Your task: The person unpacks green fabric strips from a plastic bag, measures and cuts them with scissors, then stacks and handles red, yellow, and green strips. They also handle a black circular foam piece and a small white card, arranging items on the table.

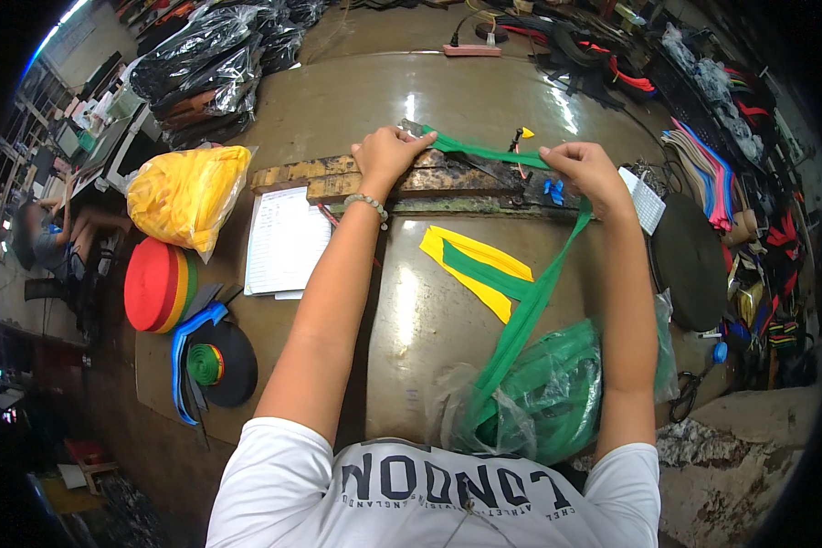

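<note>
A long green fabric tape (pixel 484 151) is stretched between my two hands across a worn wooden bar (pixel 342 176). Its end is pinched in the fingers of my left hand (pixel 388 157), at the bar's far edge. My right hand (pixel 595 175) grips the tape farther right, thumb and fingertips together. From there the tape drops toward me and runs down into a clear plastic bag (pixel 557 393) of more green tape beside my right forearm. Cut yellow tape pieces (pixel 484 248) lie with a green one on the table, nearer to me than the bar.
Left of the bar are a bag of yellow material (pixel 187 196), a red, yellow and green roll (pixel 151 285) and a written sheet (pixel 288 242). At the right stand a large dark roll (pixel 691 260) and piled straps (pixel 703 173). Someone sits at far left.
</note>
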`<state>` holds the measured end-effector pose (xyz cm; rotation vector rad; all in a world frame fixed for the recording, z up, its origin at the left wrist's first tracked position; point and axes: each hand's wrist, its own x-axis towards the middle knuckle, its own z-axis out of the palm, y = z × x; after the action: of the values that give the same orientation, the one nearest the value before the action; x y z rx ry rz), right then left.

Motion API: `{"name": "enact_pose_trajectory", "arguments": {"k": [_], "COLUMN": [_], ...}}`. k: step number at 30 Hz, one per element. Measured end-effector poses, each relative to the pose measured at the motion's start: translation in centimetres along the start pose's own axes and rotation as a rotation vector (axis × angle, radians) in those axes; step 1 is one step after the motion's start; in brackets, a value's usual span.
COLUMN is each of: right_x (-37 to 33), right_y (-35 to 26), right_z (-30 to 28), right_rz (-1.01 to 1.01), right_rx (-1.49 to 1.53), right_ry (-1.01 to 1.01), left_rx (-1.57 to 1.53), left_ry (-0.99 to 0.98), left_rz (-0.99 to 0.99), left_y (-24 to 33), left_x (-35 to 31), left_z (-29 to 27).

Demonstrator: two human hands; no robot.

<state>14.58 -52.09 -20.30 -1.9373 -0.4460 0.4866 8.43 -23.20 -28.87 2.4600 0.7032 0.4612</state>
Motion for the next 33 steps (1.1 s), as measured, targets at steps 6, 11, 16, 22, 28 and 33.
{"name": "enact_pose_trajectory", "arguments": {"k": [6,11,16,22,28,33], "right_x": [-0.2,0.1,0.7,1.2,1.6,1.8], "right_y": [0.3,0.2,0.3,2.6,5.8,7.4], "right_z": [-0.7,0.0,0.6,0.1,0.2,0.9], "right_rz": [-0.033,-0.023,-0.009,0.015,0.091,0.136], "right_rx": [-0.008,0.05,0.013,0.005,0.04,0.079], "right_ry": [0.006,-0.019,0.006,0.066,0.055,0.054], "left_rx": [0.056,-0.019,-0.041,-0.015,0.021,0.014], "left_ry": [0.024,0.04,0.061,0.03,0.022,0.049], "left_rz": [0.053,0.015,-0.002,-0.015,-0.027,-0.011], "left_y": [0.3,0.0,-0.2,0.0,0.1,0.2], "left_x": [-0.5,-0.1,0.1,0.2,0.1,-0.1], "left_z": [-0.2,0.2,0.4,0.4,0.3,0.4]}}
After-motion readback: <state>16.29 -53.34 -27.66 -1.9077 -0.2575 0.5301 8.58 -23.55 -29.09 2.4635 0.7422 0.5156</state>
